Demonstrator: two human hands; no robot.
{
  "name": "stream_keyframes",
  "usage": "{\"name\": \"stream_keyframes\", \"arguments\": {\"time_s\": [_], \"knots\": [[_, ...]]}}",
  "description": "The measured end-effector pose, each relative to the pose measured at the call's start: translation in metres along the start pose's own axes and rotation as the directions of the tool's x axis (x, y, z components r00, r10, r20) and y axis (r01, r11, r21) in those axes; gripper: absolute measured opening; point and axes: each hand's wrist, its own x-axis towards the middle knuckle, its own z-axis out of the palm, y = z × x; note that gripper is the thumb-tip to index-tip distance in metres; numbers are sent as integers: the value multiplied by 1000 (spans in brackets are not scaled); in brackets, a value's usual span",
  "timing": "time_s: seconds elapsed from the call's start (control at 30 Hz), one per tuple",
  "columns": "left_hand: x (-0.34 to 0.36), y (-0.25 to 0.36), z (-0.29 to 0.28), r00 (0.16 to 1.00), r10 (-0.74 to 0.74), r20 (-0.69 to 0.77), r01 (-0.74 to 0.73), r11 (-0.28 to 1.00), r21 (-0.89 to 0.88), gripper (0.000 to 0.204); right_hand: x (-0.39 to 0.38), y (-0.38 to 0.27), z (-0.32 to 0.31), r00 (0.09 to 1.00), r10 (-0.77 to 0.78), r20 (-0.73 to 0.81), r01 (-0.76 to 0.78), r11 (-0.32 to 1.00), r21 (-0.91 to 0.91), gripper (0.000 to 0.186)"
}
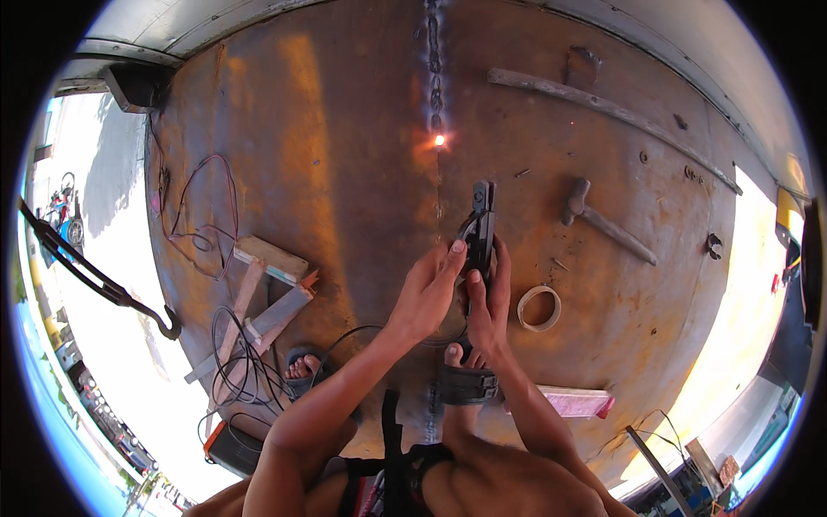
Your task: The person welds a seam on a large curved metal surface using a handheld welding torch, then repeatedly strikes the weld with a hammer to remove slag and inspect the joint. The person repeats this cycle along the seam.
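In front of me both hands are on a black welding electrode holder (pixel 481 228), its jaw end pointing away from me. My right hand (pixel 489 310) is closed round its handle. From the left side, my left hand (pixel 426 293) grips it, the thumb against the body near the lever. I make out no rod in the jaws. Beyond the holder, a glowing orange-white spot (pixel 439 140) marks the near end of a dark, beaded weld seam (pixel 434 77) on the rusty steel plate (pixel 370 164). A thin black cable loops near my wrists.
A hammer (pixel 607 222), a ring-shaped roll (pixel 539 308) and a long metal bar (pixel 616 108) lie on the right. Wooden pieces (pixel 274 257) and coiled black cable (pixel 237 362) lie to the left, beside an orange-and-black box (pixel 233 446). A pink-topped block (pixel 573 401) sits by my right forearm.
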Motion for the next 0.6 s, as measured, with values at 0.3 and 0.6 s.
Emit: {"name": "stream_keyframes", "arguments": {"time_s": [0.3,0.6], "knots": [[-42,30,3,966,121,-229,-63,967,245,54,-55,-39,26,928,-254,274,357,819,-450,99],[-67,29,-35,906,-386,-171,373,922,-105,44,-69,-61,3,725,-305,618,607,708,-362,97]]}}
